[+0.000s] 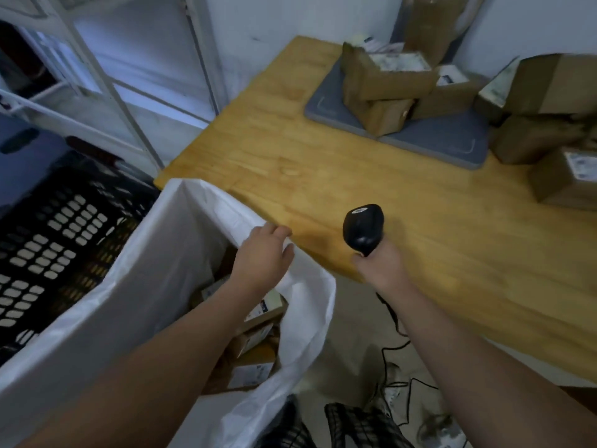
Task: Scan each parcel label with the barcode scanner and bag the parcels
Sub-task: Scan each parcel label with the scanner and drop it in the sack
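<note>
Several parcels (384,82) are sitting up the bench (290,150), forward and right — nearer the right hand (378,266), which is gripping the barcode scanner (363,229) — while the left hand (263,253) is holding the rim of the white bag (161,270).

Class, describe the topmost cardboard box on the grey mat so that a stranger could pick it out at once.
Start at the light wooden tabletop and find the grey rectangular mat at its far side. The topmost brown cardboard box of the pile on it is the one: it lies tilted across the box beneath, its whitish top face showing.
</note>
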Demonstrator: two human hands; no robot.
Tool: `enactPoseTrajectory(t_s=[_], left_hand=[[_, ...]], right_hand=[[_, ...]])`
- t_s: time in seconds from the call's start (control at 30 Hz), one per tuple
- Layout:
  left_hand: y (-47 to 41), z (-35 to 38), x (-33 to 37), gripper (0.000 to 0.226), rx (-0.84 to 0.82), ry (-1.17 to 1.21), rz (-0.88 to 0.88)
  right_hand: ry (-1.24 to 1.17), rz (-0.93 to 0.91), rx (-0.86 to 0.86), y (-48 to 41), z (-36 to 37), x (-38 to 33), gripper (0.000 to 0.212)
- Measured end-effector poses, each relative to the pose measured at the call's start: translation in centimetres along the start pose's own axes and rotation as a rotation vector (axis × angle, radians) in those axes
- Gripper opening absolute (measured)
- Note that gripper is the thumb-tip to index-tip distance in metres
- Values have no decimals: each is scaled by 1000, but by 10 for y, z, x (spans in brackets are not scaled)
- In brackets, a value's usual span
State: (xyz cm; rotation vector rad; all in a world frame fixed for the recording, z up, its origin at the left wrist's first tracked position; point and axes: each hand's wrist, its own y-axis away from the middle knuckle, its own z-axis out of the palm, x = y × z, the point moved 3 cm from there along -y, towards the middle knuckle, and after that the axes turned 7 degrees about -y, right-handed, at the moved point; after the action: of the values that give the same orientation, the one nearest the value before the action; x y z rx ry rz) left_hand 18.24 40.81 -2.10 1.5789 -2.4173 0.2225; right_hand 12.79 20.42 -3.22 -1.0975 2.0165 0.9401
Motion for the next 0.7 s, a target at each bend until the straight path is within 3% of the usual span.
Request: enactPoseTrajectory(t_s=[0.1, 0.27, 0.47, 0.6, 0.7], left_hand=[[-29, -10, 37, 36, -5, -10, 74], [-78, -13, 102, 35, -12, -14, 150], [-147, -7, 182, 35, 4, -4, 205], [-210, -12, 223, 36, 30, 1, 210], [-268, -25, 236, 33, 47, -91, 215]], right_hand=[[-79, -10, 54, -7, -31, -7, 25], [-158, -17, 174, -25, -104, -7, 35], [-272, 19, 336, -63, -203, 9, 27], [-258, -35, 341, -101, -252, 6, 34], [-279, -83, 253, -141, -274, -13, 35]])
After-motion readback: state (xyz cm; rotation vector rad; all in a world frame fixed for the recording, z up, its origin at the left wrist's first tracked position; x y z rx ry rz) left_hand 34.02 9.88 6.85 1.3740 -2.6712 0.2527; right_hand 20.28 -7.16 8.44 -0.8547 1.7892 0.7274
